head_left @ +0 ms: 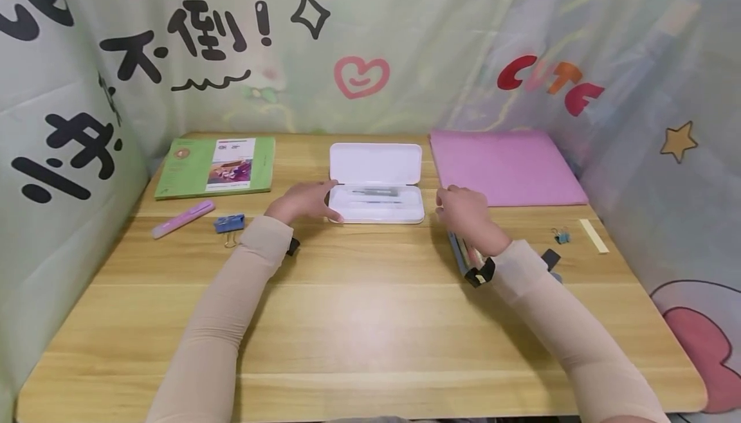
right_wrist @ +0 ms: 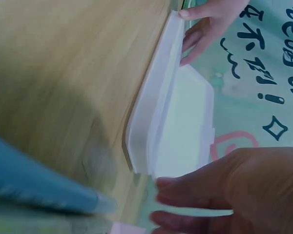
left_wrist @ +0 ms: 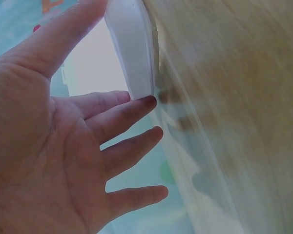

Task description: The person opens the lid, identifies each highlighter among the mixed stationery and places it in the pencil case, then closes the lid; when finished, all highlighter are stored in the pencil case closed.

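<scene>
An open white pencil case (head_left: 376, 216) lies in the middle of the table, lid (head_left: 375, 163) raised at the back. Inside its base is a pen-like item (head_left: 376, 191) with a thinner one in front. My left hand (head_left: 303, 201) holds the case's left end between thumb and fingers; in the left wrist view the other fingers (left_wrist: 136, 195) spread away from it. Just off the right end is my right hand (head_left: 466, 214), its fingers loosely bent and nothing between them. Below that hand lies a blue-edged pack (head_left: 457, 252) with coloured sticks, partly hidden by the wrist.
At the left lie a green book (head_left: 191, 172), a pink-purple marker (head_left: 183, 218) and a blue binder clip (head_left: 229, 222). A pink folder (head_left: 509, 169) lies back right. Near the right edge are a small teal clip (head_left: 561, 236) and a cream strip (head_left: 594, 236).
</scene>
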A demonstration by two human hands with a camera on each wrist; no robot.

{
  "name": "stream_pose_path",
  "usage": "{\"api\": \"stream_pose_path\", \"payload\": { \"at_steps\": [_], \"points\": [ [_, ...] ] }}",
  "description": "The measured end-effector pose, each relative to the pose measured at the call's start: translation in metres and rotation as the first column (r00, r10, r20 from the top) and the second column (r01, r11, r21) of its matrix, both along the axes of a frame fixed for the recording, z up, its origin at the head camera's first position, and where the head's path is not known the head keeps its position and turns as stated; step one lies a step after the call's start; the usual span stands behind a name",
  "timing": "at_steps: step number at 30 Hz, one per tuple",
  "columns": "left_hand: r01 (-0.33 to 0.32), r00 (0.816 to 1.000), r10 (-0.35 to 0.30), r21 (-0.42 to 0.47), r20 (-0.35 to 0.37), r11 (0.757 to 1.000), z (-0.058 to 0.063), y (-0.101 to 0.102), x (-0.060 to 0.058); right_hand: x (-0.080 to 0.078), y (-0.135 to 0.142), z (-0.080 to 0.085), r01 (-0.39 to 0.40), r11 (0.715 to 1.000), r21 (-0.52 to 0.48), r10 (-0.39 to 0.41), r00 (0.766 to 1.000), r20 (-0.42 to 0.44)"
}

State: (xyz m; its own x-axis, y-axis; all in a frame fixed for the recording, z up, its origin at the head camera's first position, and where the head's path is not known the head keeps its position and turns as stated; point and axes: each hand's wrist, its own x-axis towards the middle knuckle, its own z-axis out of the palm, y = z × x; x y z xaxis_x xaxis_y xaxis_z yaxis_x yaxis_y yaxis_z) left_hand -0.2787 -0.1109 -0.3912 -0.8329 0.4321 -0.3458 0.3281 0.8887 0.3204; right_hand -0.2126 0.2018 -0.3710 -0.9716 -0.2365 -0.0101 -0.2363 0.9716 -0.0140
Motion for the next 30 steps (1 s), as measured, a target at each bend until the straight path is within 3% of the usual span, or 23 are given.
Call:
{"api": "stream_pose_path", "payload": {
  "at_steps": [5,13,17,23,30],
  "points": [
    [0.017,1.000,-0.017,-0.002,0.002,1.000,0.001,0.000,0.000,0.017,0.016,0.000,0.052,0.996,0.066,-0.060,0.991,0.116],
    [0.011,1.000,-0.011,-0.009,0.004,1.000,0.003,0.000,0.002,0.040,0.027,-0.002,0.019,0.998,0.066,-0.030,0.984,0.174],
    [0.016,1.000,-0.016,-0.013,0.001,1.000,0.001,0.000,0.000,0.045,0.027,-0.004,0.018,0.998,0.066,-0.029,0.987,0.161],
    [0.003,1.000,-0.003,-0.001,-0.009,1.000,0.000,-0.001,-0.001,0.049,0.022,-0.006,0.003,0.998,0.058,-0.007,0.998,0.070],
    [0.005,1.000,-0.005,0.002,-0.013,1.000,-0.003,-0.002,-0.002,0.051,0.018,-0.012,-0.006,0.998,0.067,-0.001,0.994,0.110]
  ]
}}
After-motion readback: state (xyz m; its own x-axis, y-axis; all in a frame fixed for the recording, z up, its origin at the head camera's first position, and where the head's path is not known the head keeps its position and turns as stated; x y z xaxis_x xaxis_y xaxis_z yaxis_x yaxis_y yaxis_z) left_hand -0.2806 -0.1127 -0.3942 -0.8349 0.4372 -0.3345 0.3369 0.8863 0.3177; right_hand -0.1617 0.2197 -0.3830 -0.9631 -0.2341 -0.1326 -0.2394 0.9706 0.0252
